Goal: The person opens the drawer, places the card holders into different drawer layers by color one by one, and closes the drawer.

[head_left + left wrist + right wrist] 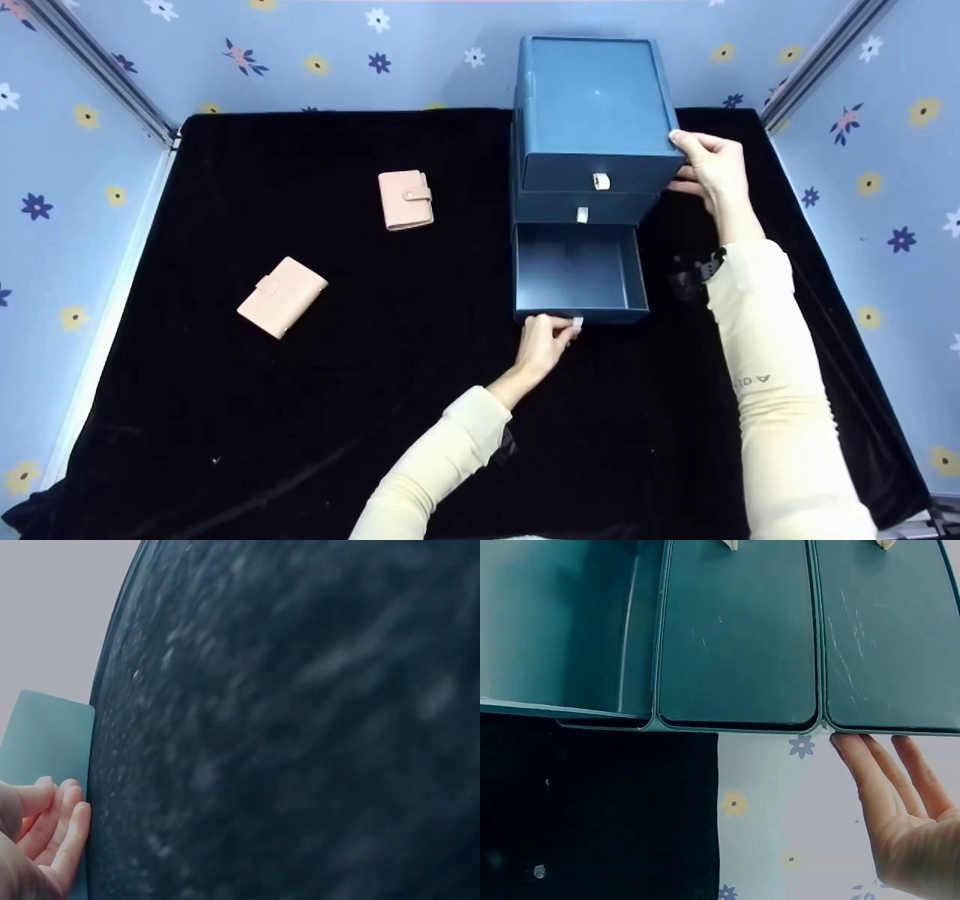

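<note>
A blue three-drawer cabinet (600, 97) stands at the back right, its bottom drawer (574, 266) pulled out with nothing inside. At that drawer's front, my left hand (541, 346) pinches the small white pull tab (577, 322). Seen from the left wrist, the left hand (49, 840) is at the drawer front (49, 731). Up at the cabinet's front right corner, my right hand (712, 165) touches the top edge with its thumb. In the right wrist view the right hand (900, 817) has straight fingers against the side by the top drawer (892, 637). The middle drawer (739, 637) is closed.
Two pink snap-strap notebooks or wallets lie on the black cloth (360, 390): one pink booklet (405, 199) left of the cabinet, another pink booklet (283, 297) nearer the left side. Flowered blue panels (315, 45) border the table at the back and sides.
</note>
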Available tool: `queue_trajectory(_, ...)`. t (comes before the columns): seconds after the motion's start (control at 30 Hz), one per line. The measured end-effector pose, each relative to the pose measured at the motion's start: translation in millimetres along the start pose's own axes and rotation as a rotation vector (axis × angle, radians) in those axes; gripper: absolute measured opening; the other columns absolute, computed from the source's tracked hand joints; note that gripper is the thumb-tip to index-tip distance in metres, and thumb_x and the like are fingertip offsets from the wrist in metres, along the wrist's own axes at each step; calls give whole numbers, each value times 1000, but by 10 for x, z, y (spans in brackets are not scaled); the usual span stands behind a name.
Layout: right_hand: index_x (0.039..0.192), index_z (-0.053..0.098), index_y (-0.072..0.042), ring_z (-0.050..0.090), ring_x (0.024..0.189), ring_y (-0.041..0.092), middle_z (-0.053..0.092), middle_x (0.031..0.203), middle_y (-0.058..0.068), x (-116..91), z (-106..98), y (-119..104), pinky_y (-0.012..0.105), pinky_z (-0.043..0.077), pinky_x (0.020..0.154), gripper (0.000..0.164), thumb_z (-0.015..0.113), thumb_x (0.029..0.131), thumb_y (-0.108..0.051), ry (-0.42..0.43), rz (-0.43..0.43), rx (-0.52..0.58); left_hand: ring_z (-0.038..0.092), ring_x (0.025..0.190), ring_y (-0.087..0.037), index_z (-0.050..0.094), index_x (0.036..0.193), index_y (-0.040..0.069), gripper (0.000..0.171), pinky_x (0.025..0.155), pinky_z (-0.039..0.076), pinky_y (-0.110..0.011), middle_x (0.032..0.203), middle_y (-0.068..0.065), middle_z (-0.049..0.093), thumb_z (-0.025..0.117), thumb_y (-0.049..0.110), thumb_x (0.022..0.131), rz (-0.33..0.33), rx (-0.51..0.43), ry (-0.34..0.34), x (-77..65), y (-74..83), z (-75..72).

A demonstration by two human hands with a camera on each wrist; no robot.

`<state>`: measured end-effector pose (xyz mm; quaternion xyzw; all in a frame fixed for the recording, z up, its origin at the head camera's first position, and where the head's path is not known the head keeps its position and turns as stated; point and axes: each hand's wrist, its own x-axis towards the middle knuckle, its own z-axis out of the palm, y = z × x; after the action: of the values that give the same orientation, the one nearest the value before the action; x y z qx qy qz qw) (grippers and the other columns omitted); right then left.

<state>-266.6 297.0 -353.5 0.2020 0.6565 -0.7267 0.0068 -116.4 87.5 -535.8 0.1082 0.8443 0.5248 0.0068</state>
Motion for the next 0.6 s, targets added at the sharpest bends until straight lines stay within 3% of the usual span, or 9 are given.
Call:
queue_trajectory(0.3,101,65,-5,64,59,18,64,75,6,-13,-2,-11,31,51,52,37,75,70,-22,4,4,0,58,52,-2,71,89,4,14,50,44,-11,70,-2,67,66,14,79,26,-44,-24,-114,25,28)
queue_trajectory(0.53,101,65,-5,64,58,18,64,74,6,-17,7,-10,31,52,52,37,75,70,-22,1,2,-9,60,62,-1,72,88,8,16,57,46,-14,74,2,68,65,20,80,3,-6,-77,-149,74,-36)
queue_trajectory(0.6,101,65,-5,64,58,18,64,74,7,-14,7,-14,32,52,52,37,75,70,-22,2,7,1,59,60,0,71,87,7,17,56,46,-14,72,3,67,65,22,80,26,25,-83,-158,89,-71)
